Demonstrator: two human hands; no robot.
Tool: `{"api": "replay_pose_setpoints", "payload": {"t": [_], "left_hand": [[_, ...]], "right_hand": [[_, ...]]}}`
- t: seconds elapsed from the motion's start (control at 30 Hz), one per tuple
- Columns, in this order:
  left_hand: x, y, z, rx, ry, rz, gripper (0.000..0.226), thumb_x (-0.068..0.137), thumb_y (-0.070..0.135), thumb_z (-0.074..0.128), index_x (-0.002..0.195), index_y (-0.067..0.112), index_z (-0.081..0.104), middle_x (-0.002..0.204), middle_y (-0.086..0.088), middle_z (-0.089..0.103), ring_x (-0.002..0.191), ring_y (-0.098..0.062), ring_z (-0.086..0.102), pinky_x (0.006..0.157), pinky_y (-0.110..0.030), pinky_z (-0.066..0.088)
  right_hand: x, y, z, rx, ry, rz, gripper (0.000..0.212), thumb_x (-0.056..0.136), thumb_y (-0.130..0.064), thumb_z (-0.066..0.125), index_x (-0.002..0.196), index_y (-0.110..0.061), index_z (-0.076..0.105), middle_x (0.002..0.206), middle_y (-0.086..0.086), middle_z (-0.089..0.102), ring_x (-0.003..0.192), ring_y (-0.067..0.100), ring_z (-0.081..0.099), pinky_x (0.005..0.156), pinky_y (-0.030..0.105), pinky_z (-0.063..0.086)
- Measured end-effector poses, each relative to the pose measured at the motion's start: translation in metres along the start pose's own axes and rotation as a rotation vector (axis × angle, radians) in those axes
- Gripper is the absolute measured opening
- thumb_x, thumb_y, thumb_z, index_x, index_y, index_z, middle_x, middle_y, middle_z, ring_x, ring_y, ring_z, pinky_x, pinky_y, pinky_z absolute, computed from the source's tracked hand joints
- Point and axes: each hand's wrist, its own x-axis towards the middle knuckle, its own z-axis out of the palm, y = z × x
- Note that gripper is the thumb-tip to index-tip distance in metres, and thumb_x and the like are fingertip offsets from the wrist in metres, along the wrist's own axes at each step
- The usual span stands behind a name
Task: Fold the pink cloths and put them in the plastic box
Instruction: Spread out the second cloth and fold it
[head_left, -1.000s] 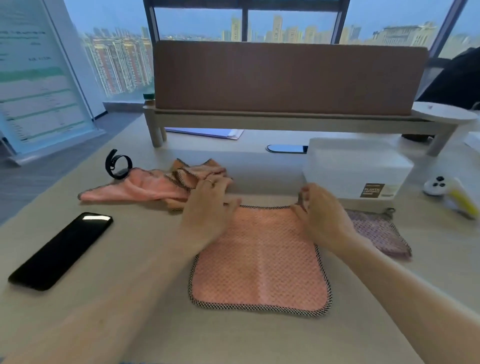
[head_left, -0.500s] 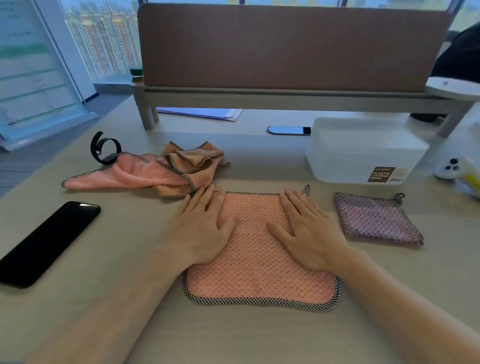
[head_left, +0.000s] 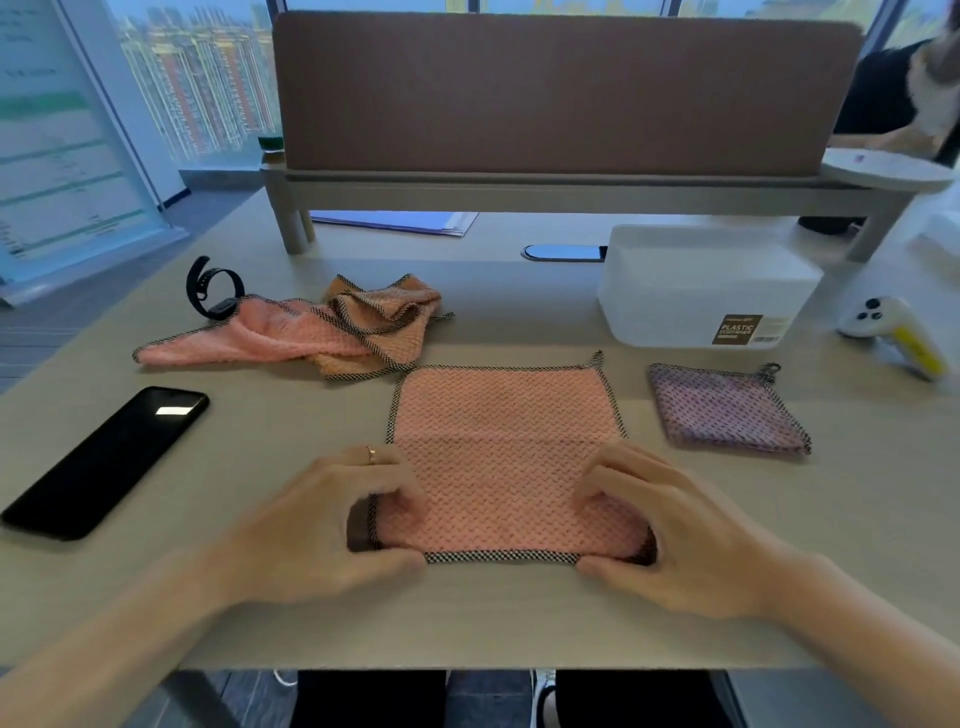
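Seen from the head, a pink cloth (head_left: 504, 457) lies flat on the table (head_left: 493, 618) in front of the person. The left hand (head_left: 332, 525) pinches its near left corner with curled fingers, and the right hand (head_left: 675, 530) pinches its near right corner the same way. More pink cloths (head_left: 291, 338) lie in a messy heap at the back left, and the plastic box (head_left: 701, 291) stands at the back right.

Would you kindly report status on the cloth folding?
Left hand, right hand pinching near corners of pink cloth. Crumpled cloths lie left. Nothing blocks plastic box.
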Motion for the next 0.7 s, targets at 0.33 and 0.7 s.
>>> {"api": "replay_pose_setpoints", "payload": {"t": [0.33, 0.7], "left_hand": [[0.003, -0.009, 0.001, 0.177, -0.032, 0.014, 0.048, 0.074, -0.006, 0.064, 0.105, 0.031, 0.063, 0.101, 0.027, 0.058, 0.097, 0.006, 0.056, 0.086, -0.018, 0.046], [-0.008, 0.01, -0.008, -0.067, 0.249, -0.052, 0.014, 0.094, 0.026, 0.068, 0.093, 0.037, 0.076, 0.083, 0.019, 0.075, 0.078, -0.003, 0.071, 0.072, -0.024, 0.056]], "right_hand": [[-0.02, 0.005, -0.006, -0.049, -0.008, 0.022, 0.042, 0.087, -0.002, 0.057, 0.12, -0.029, 0.06, 0.12, -0.016, 0.06, 0.11, 0.002, 0.058, 0.096, 0.021, 0.045], [-0.027, -0.008, -0.008, 0.314, 0.274, 0.229, 0.014, 0.095, -0.029, 0.06, 0.1, -0.032, 0.073, 0.095, -0.022, 0.073, 0.092, -0.001, 0.07, 0.083, 0.017, 0.054]]}}
